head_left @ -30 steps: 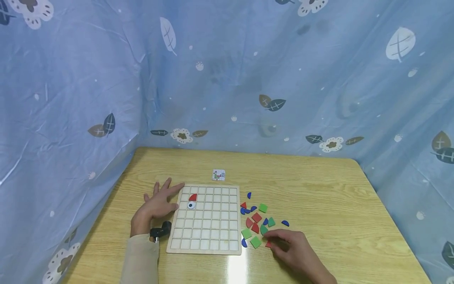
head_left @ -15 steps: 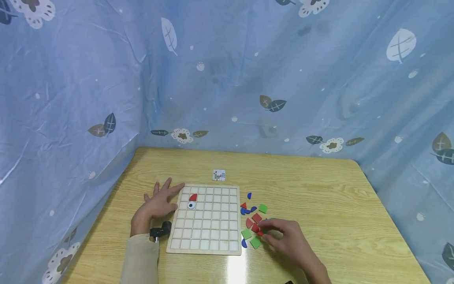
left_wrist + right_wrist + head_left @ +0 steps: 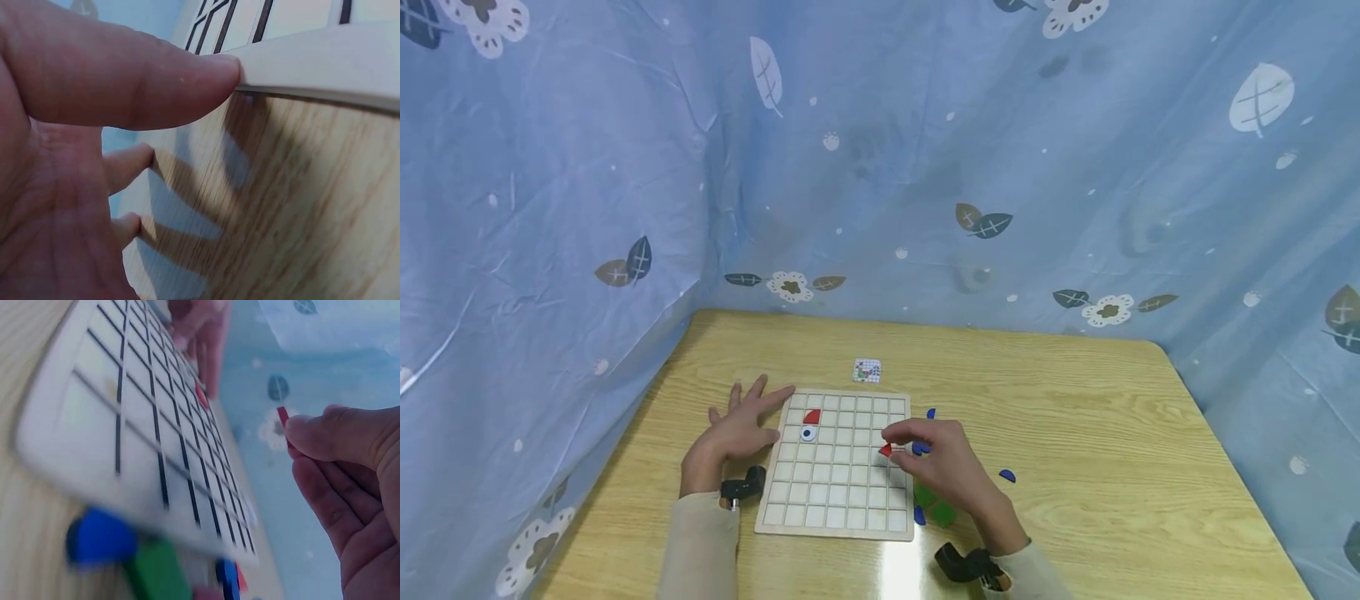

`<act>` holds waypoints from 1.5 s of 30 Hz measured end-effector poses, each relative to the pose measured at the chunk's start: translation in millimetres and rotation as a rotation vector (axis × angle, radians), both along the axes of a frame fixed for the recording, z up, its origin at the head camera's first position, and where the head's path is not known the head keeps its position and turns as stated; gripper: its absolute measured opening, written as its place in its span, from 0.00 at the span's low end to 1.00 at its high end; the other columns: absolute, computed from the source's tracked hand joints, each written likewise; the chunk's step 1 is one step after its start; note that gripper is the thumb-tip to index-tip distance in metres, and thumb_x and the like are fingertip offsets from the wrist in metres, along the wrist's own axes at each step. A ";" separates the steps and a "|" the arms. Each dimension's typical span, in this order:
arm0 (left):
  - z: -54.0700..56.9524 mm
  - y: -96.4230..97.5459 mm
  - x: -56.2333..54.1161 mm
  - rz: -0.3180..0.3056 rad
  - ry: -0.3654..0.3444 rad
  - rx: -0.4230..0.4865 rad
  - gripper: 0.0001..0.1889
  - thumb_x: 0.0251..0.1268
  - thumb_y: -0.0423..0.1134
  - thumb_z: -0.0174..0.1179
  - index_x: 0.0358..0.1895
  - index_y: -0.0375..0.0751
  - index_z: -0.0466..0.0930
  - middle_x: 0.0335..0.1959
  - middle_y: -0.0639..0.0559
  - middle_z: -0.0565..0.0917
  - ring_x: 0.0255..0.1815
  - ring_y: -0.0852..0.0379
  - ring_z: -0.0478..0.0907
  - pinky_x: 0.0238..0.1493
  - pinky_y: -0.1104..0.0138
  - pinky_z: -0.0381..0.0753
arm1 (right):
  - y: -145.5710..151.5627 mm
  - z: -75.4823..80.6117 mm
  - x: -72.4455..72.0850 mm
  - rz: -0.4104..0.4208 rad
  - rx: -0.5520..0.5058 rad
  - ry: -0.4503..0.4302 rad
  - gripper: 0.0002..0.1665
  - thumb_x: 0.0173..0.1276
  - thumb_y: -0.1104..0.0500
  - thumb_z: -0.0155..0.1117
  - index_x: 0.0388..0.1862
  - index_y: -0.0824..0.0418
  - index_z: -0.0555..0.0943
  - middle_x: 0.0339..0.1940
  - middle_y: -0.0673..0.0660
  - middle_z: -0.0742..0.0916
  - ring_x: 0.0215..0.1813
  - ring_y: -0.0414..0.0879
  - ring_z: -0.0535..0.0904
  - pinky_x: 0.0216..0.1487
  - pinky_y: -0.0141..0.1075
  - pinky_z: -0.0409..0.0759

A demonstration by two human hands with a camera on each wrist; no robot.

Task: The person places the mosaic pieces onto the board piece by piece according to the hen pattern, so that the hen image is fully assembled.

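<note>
A wooden grid board (image 3: 831,532) lies on the table, with a red quarter-circle tile (image 3: 812,416) and a white disc with a dark centre (image 3: 808,433) in its upper left cells. My left hand (image 3: 735,433) is spread at the board's left side; in the left wrist view its thumb (image 3: 187,84) touches the board's edge. Over the right part of the board, my right hand (image 3: 951,462) pinches a small red tile (image 3: 885,451) between thumb and finger. In the right wrist view that red tile (image 3: 284,419) shows edge-on, held up above the board.
Right of the board lie loose tiles, partly hidden by my right hand, among them a green square (image 3: 943,513) and a blue half-circle (image 3: 1007,476). A small patterned card (image 3: 867,371) lies behind the board. A blue curtain (image 3: 880,167) hangs behind the table.
My right hand has taken hold of a red tile among the loose pieces and carried it left and farther back, over the board. The left hand has stayed at the board's edge.
</note>
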State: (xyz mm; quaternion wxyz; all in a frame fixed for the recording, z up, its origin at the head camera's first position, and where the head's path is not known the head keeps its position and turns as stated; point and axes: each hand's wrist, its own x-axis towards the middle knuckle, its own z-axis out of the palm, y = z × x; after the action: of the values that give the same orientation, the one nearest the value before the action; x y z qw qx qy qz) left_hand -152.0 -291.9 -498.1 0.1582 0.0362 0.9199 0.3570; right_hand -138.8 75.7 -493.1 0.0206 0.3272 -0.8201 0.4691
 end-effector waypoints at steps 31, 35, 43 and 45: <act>-2.2 -2.1 -0.9 -0.006 0.016 -0.017 0.41 0.71 0.31 0.64 0.87 0.52 0.65 0.92 0.30 0.39 0.88 0.18 0.21 0.68 0.14 0.17 | -143.2 -17.7 -55.6 0.236 0.244 0.030 0.15 0.73 0.68 0.74 0.56 0.58 0.92 0.49 0.52 0.96 0.52 0.38 0.92 0.56 0.26 0.85; -3.2 -3.0 -1.6 -0.008 0.024 -0.025 0.41 0.72 0.32 0.64 0.87 0.53 0.65 0.92 0.30 0.40 0.88 0.18 0.22 0.69 0.13 0.19 | -149.2 -16.7 -55.5 0.250 0.277 0.058 0.15 0.73 0.68 0.74 0.56 0.58 0.92 0.49 0.51 0.96 0.53 0.38 0.92 0.56 0.23 0.85; -1.4 -1.9 -1.6 0.006 0.021 -0.030 0.41 0.71 0.32 0.65 0.87 0.54 0.66 0.92 0.31 0.40 0.88 0.19 0.22 0.70 0.14 0.18 | -155.9 -16.6 -54.8 0.262 0.340 0.137 0.14 0.74 0.66 0.73 0.56 0.57 0.92 0.49 0.49 0.96 0.50 0.36 0.92 0.52 0.21 0.84; -0.7 -2.6 -1.1 0.010 0.018 -0.028 0.41 0.71 0.32 0.65 0.87 0.54 0.66 0.92 0.31 0.39 0.88 0.19 0.22 0.70 0.14 0.18 | -157.2 -15.4 -53.5 0.259 0.343 0.142 0.14 0.74 0.66 0.73 0.56 0.57 0.92 0.49 0.49 0.96 0.49 0.36 0.92 0.51 0.22 0.84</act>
State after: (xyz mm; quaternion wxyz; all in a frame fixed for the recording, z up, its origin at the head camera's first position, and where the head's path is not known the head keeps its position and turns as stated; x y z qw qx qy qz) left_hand -153.0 -294.6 -498.8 0.1484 0.0324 0.9264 0.3446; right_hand -192.4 -81.5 -508.4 -0.0381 0.4608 -0.8354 0.2973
